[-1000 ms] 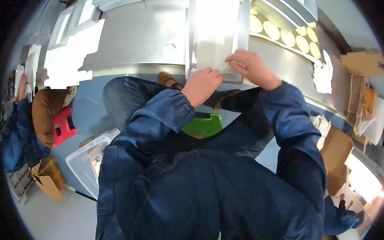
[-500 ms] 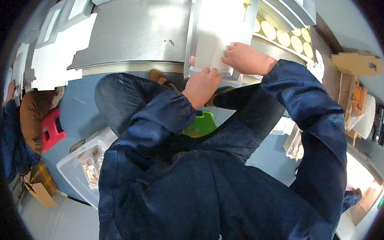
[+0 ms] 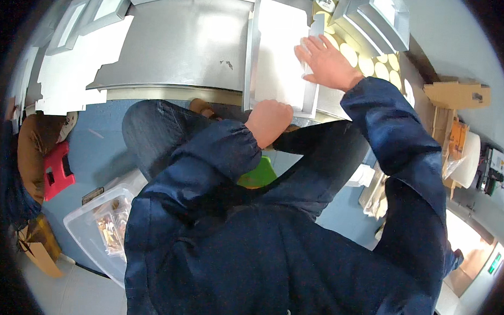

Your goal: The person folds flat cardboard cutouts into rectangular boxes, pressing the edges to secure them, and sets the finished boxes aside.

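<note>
Head view: at top centre, white carton blank point(image 3: 277, 58) lies flat on steel table point(image 3: 178, 38). Left hand point(image 3: 269, 120) fists its near edge; right hand point(image 3: 324, 63) presses flat, open. Keep edges aligned.

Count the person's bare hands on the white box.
2. The left hand grips the near edge of the white box; the right hand lies flat on its right side wall.
</note>
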Available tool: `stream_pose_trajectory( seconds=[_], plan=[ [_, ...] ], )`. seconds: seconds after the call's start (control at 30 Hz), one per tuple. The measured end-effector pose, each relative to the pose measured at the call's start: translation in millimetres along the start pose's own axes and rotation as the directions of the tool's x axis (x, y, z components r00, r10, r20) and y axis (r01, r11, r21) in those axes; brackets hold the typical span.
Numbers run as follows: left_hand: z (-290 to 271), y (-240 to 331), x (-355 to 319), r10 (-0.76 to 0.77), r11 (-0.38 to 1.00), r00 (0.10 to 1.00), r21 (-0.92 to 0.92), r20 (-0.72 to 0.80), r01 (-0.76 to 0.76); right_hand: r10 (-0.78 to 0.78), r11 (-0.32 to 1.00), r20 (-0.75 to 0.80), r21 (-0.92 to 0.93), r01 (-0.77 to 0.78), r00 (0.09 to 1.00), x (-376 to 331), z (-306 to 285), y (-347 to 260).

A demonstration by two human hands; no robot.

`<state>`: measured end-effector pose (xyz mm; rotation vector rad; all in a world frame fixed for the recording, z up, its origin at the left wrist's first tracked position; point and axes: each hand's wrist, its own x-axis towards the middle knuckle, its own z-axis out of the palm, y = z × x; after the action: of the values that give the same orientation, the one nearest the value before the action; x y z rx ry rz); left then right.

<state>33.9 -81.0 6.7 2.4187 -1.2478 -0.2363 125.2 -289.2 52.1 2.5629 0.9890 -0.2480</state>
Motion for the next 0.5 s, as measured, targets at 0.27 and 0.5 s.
stream_pose_trajectory(
  seconds=[0.27,0.5],
  plan=[
    [2.7,0.0,-4.0,-0.064,0.998,0.992,-0.019,-0.105,0.063,-0.337,0.905,-0.165,0.214,0.367,0.927,22.3,5.9,-9.2],
    [8.5,-4.2,-0.9,0.006,1.000,0.999,-0.020,-0.032,-0.007,-0.408,0.875,-0.028,0.275,0.399,0.913,-8.8,-0.6,-33.4]
  ],
)
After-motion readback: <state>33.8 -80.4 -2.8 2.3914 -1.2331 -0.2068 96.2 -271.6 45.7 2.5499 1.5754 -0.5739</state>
